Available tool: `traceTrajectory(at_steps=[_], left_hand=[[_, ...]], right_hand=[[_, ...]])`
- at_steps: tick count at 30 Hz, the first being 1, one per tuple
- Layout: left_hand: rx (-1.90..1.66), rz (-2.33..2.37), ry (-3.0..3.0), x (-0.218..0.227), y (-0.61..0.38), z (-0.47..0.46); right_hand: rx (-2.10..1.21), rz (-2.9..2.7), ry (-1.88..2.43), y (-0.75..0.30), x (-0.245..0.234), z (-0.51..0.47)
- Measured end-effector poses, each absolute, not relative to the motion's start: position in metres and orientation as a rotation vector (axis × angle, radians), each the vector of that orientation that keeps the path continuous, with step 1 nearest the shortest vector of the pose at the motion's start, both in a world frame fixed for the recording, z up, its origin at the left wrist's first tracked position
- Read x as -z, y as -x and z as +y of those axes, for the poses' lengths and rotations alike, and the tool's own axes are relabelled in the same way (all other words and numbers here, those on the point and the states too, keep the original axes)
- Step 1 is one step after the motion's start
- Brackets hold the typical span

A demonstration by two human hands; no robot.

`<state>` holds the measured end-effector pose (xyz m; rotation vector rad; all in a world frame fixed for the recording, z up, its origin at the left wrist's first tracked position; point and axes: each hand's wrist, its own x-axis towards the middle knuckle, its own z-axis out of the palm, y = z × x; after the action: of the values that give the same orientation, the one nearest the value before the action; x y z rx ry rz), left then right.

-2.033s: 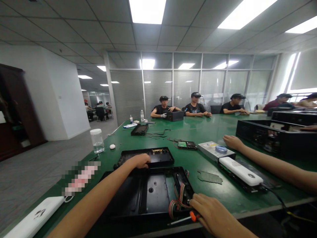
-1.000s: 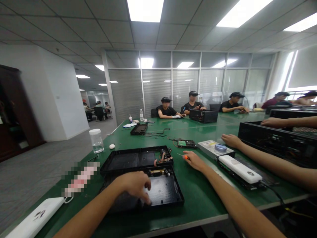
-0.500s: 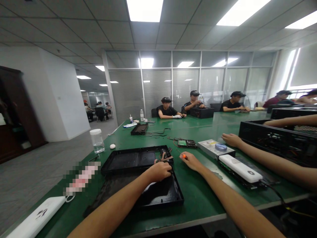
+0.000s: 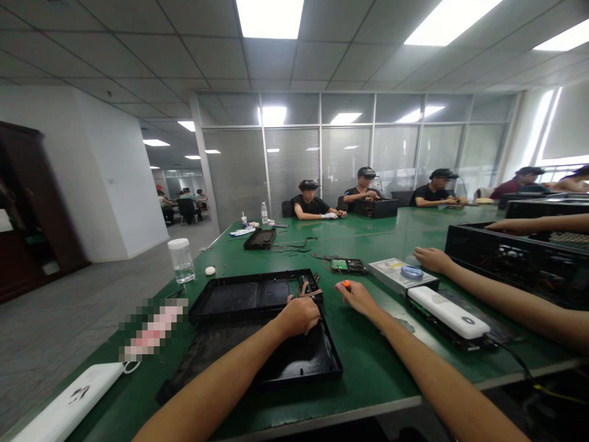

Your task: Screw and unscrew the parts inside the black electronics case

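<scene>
Over the right side of an opened black plastic case (image 4: 243,294), my left hand (image 4: 299,315) is closed, fingertips pinched and pointing down. What it pinches, if anything, is hidden. Striped wires (image 4: 311,291) bunch just beyond its knuckles, inside the case's far half. My right hand (image 4: 358,297) is closed around a small screwdriver with an orange handle (image 4: 346,285), held low to the right of the case. The screwdriver's shaft cannot be made out now. Ahead of this hand lies a hard drive with a green circuit board (image 4: 339,265).
A clear jar (image 4: 181,261) and a white round lid (image 4: 210,271) stand left. To the right are a silver drive (image 4: 391,271), a white power bank (image 4: 448,312) and a neighbour's hand (image 4: 432,259) by a black computer case (image 4: 515,264). Co-workers sit across the green table (image 4: 368,230).
My right hand has turned slightly, so the screwdriver's shaft no longer shows. The left hand stays over the case, shifted barely to the right.
</scene>
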<state>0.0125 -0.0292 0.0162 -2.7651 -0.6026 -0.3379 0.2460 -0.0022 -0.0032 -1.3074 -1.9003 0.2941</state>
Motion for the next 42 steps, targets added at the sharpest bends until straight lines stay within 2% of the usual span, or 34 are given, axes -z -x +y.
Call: traceTrajectory(at_steps=[4,8,11,19,33,42], left_hand=[[0.360,-0.626,2.833,-0.018,-0.011,-0.029],[0.358,-0.511,2.892,-0.020,-0.007,-0.029],[0.410,-0.532,2.949,-0.020,-0.006,-0.029],[0.609,-0.984,3.040,-0.022,-0.008,-0.036],[0.632,-1.006,3.049,-0.028,-0.007,-0.042],[0.642,-1.063,3.005,-0.024,-0.007,-0.041]], right_hand=[[-0.361,-1.757,1.330,-0.249,0.002,0.000],[-0.659,-1.660,1.302,-0.258,-0.006,-0.004],[-0.740,-1.591,1.165,-0.267,-0.019,-0.008],[-0.353,-1.521,1.086,-0.258,-0.029,-0.020],[-0.043,-1.738,1.174,-0.244,-0.029,-0.034],[0.536,-2.390,1.151,-0.199,-0.100,-0.068]])
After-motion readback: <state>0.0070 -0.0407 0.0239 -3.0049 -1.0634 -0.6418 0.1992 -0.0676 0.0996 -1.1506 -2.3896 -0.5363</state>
